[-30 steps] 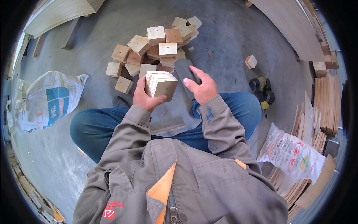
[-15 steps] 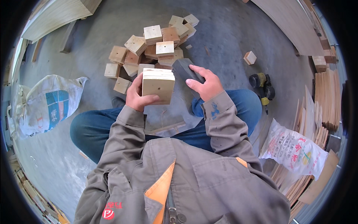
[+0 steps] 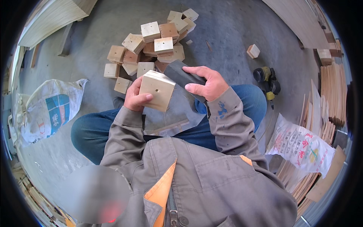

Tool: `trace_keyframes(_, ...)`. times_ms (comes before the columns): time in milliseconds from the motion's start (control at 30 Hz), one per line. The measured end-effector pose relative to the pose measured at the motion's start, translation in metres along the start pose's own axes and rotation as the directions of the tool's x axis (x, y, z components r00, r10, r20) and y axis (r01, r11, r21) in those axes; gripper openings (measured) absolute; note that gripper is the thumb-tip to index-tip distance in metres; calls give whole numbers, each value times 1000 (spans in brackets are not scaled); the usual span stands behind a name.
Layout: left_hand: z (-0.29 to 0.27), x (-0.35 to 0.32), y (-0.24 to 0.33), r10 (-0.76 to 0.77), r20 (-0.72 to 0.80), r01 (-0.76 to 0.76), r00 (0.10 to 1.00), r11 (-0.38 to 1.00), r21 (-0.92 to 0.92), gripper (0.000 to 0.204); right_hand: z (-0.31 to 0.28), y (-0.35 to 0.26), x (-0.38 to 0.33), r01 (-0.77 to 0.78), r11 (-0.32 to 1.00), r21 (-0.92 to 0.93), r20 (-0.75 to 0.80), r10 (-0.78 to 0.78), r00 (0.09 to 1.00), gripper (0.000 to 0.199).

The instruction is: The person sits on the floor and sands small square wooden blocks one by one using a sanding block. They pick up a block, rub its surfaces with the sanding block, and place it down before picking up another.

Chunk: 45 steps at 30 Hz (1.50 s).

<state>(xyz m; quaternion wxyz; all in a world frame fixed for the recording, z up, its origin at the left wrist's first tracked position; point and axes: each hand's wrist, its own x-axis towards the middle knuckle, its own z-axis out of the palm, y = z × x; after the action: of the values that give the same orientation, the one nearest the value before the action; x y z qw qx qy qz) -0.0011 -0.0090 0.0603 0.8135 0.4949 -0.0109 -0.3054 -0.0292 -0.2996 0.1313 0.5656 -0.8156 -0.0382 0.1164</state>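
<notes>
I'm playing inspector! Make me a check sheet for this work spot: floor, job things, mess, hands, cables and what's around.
Surface: grey floor, paler at left.
Job's things: layered block with a dark spot on its face; dark bar close beside it.
Clutter: heap of wooden blocks, lone block, yellow-and-black tool.
Hands: left hand grips the layered block; right hand grips the dark bar.
Cables: perhaps a thin one below the yellow-and-black tool; too faint to tell.
Surroundings: left sack, right sack, wood strips stacked at right, upper-left board, upper-right board.
</notes>
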Motion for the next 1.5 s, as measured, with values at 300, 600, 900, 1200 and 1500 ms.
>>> trace_keyframes(300,-7,3,-14,-44,64,47,997,998,-43,87,13,28,11,-62,947,-314,-171,8,985,59)
trace_keyframes(600,-2,3,-22,-38,-87,-6,996,892,-452,71,41,19,23,3,884,467,-233,119,965,63)
trace_keyframes(900,-11,7,-38,-153,-389,-99,909,825,-556,61,104,19,11,2,1000,16,-228,1,974,70)
trace_keyframes(1200,8,6,-37,-102,-283,-38,954,893,-449,64,95,45,36,91,995,46,-375,-67,925,65)
trace_keyframes(1500,2,7,-34,-189,-441,-117,877,807,-579,59,102,21,11,16,999,-47,-239,-27,971,65)
